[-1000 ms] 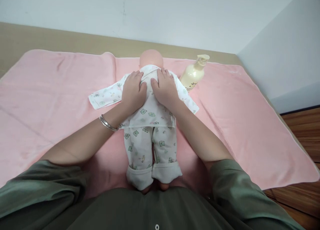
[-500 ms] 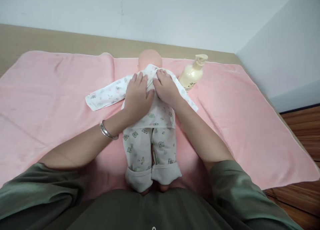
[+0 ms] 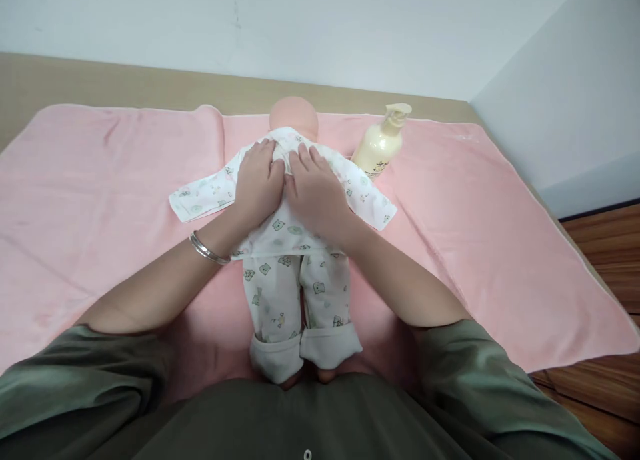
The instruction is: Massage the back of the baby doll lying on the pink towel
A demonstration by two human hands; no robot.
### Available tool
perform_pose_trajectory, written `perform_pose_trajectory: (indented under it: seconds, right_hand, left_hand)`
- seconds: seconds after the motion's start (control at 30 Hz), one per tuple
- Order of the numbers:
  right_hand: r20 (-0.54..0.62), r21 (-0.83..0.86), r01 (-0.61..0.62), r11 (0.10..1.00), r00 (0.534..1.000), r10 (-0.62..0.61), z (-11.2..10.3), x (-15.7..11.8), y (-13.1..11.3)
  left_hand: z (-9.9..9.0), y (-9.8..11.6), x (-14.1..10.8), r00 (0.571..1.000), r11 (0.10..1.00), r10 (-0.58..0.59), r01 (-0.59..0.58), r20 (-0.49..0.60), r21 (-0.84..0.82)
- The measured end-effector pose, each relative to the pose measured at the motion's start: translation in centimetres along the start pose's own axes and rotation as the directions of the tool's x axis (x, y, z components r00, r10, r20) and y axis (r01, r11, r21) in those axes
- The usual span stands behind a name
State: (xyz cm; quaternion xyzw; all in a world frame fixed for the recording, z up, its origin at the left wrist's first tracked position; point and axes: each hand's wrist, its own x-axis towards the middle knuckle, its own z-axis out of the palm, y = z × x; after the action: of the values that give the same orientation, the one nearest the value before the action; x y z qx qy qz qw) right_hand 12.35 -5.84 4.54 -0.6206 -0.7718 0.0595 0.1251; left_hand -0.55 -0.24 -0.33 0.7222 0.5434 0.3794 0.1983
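A baby doll lies with its head away from me, dressed in a white printed top and matching trousers with turned-up cuffs. Only the smooth back or crown of its head shows. My left hand rests flat on the left of the top's upper part, fingers stretched toward the head. Beside it, my right hand lies flat on the right of the top, its fingers slightly spread. The thumbs nearly meet over the middle. Both sleeves of the top stretch out sideways on the blanket.
A pink blanket lies under the doll on a wooden-coloured table. A cream pump bottle stands to the right of the doll's head. White walls border the back and right. Brown wood shows at lower right.
My right hand has shifted down and left toward the middle of the top, and my left hand slightly left. The fabric lies smoother at the centre, and more of the right sleeve shows.
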Motion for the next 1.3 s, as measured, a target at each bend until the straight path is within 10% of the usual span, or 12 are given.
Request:
perform_pose_trajectory:
  seconds: [0.2,0.5,0.8,1.13,1.3]
  right_hand:
    - [0.025,0.113,-0.061,0.992,0.998,0.059,-0.2,3.3,3.2]
    - [-0.078,-0.013,0.014,1.000,0.997,-0.015,0.6,-1.2,-0.6]
    - [0.030,0.136,-0.106,0.985,0.994,0.103,-0.4,3.3,3.4]
    - [-0.088,-0.040,0.026,0.999,0.996,-0.030,0.4,-1.8,-1.2]
    - [-0.045,0.026,0.046,0.999,0.998,-0.045,0.1,0.2,0.8]
  left_hand:
    - [0.0,1.7,-1.7,0.995,0.994,0.065,-0.071,0.072,0.088]
    - [-0.4,-0.8,1.0,1.000,0.999,-0.006,0.006,0.004,-0.047]
    - [0.0,1.7,-1.7,0.991,0.985,0.111,-0.120,0.080,0.127]
    - [-0.6,-0.6,1.7,0.998,0.999,-0.026,0.027,0.049,-0.030]
    - [0.0,-0.3,0.3,0.999,1.000,0.022,-0.021,0.029,-0.020]
